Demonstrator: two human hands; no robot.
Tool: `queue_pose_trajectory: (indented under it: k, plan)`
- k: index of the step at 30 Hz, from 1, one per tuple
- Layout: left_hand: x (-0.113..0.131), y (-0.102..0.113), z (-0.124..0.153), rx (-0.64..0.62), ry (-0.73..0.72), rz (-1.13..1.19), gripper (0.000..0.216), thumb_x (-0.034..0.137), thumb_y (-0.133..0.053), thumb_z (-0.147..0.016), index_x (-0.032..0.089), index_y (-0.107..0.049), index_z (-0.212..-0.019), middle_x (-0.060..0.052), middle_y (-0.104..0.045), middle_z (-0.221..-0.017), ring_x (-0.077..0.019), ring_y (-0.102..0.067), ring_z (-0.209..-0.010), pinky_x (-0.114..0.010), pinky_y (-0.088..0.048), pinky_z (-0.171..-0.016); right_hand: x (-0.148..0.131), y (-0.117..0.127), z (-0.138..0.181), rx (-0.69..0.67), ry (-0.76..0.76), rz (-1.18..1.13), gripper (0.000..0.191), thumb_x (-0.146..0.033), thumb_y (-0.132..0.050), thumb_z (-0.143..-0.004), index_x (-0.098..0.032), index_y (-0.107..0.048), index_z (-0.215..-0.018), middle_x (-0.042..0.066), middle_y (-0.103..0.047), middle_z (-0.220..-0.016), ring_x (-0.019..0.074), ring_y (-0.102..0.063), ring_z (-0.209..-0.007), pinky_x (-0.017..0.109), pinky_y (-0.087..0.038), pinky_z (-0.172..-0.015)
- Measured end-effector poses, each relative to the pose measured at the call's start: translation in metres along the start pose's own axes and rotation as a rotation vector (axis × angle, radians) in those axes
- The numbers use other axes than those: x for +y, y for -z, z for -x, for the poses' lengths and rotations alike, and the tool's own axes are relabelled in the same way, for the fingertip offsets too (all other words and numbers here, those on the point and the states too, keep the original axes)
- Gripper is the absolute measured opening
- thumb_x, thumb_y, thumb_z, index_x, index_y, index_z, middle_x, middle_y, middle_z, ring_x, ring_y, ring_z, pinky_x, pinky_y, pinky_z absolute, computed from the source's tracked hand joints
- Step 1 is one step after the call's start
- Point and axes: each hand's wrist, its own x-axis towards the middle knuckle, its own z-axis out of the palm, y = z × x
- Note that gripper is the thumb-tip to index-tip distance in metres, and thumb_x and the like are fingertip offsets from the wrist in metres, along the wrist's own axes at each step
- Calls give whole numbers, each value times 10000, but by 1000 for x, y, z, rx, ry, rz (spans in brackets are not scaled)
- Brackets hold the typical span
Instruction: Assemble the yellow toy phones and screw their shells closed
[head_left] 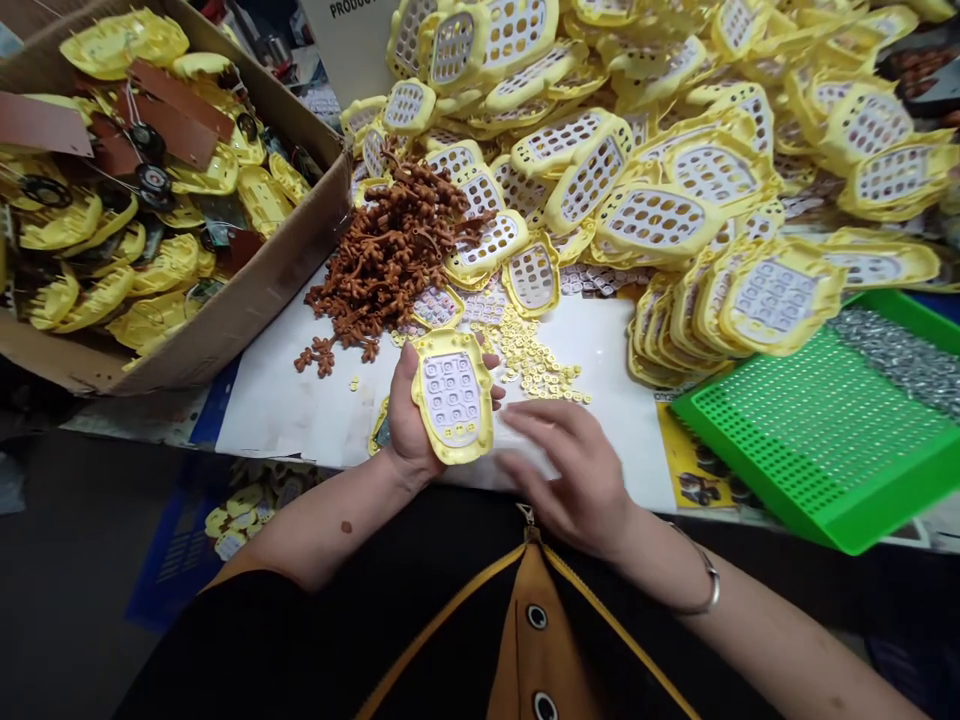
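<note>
My left hand is wrapped round a yellow plastic toy shell, its inner side facing up and a white rubber keypad lying in it. Three small yellow pieces sit in a row at the keypad's near end. To the right of the shell, my right hand hovers with fingers stretched and apart, slightly blurred, nothing visible in them. Just beyond both hands, many small yellow pieces are scattered on the white table top. Partly hidden behind my left hand lies another yellow part with a dark green board.
A pile of brown plastic pieces lies behind my left hand. Yellow shells heap up at the back, with a stack at right. A green perforated basket holds metal screws. At left stands a cardboard box of wired yellow parts.
</note>
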Motion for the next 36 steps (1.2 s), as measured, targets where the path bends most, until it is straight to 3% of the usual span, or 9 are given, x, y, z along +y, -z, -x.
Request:
queue_pose_trajectory:
  k: [3, 7, 12, 16, 21, 27, 31, 33, 36]
  plan:
    - [2, -2, 3, -25, -22, 5, 613, 638, -453, -827, 135, -636, -1125, -119, -743, -882, -295, -701, -910, -407, -545, -795, 5, -4, 0, -18, -527, -628, 288, -386, -472, -942, -197, -592, -1124, 102, -705, -960, 192, -677, -839, 372, -570, -751]
    - [-3, -3, 4, -28, 61, -13, 537, 551, -526, -830, 176, -592, -1209, -120, -742, -985, -330, -664, -1041, -469, -524, -860, 2, -16, -4, -224, -782, -1230, 442, -518, -417, -929, -185, -592, -1160, 111, -722, -976, 195, -689, -853, 368, -568, -768]
    - [-10, 3, 2, 30, -56, -126, 450, 528, -619, -795, 129, -674, -995, -134, -740, -970, -335, -655, -1058, -447, -524, -890, -3, -22, -1, -187, -792, -1266, 495, -517, -458, -903, -244, -483, -1314, 99, -698, -1115, 198, -673, -971, 373, -552, -837]
    - [-6, 7, 5, 21, -132, -284, 273, 334, -772, -698, 154, -691, -887, -72, -746, -807, -266, -712, -809, -379, -566, -760, 1, -27, 7, -221, -772, -1310, 508, -525, -402, -923, -259, -423, -1356, 95, -685, -1157, 197, -667, -1017, 390, -541, -871]
    - [-1, 8, 10, -47, 29, -411, 197, 309, -746, -721, 141, -674, -794, -21, -644, -543, -83, -478, -327, -182, -353, -313, 6, -32, 13, -290, -772, -1382, 670, -707, -427, -830, -212, -516, -1273, 121, -699, -1107, 229, -658, -1038, 412, -522, -898]
    - [-1, 0, 11, -145, 106, -328, 303, 362, -732, -738, 176, -658, -965, 21, -592, -553, -27, -322, -286, -156, -271, -261, 7, -31, 12, -276, -797, -1511, 732, -762, -519, -739, -215, -547, -1225, 136, -701, -1090, 261, -670, -1029, 441, -518, -893]
    - [13, 17, 11, -6, -261, -544, 402, 430, -665, -798, 198, -635, -1125, -75, -693, -1026, -112, -634, -680, -237, -545, -632, 11, -26, 14, -268, -875, -1559, 767, -787, -518, -716, -219, -544, -1231, 144, -698, -1113, 279, -680, -1007, 490, -496, -930]
    - [24, 37, 16, 152, -514, -897, 431, 426, -677, -785, 191, -617, -1141, -102, -643, -1207, -205, -625, -1036, -343, -491, -944, 15, -23, 17, -213, -945, -1575, 759, -786, -544, -699, -243, -554, -1229, 124, -696, -1140, 276, -677, -1015, 506, -455, -992]
    - [35, 71, 32, 304, -609, -1591, 628, 506, -649, -774, 157, -530, -1282, -156, -591, -1301, -311, -513, -1228, -485, -372, -1064, 21, -19, 21, -70, -1013, -1606, 692, -746, -591, -702, -294, -569, -1226, 77, -695, -1170, 257, -669, -1040, 493, -432, -1035]
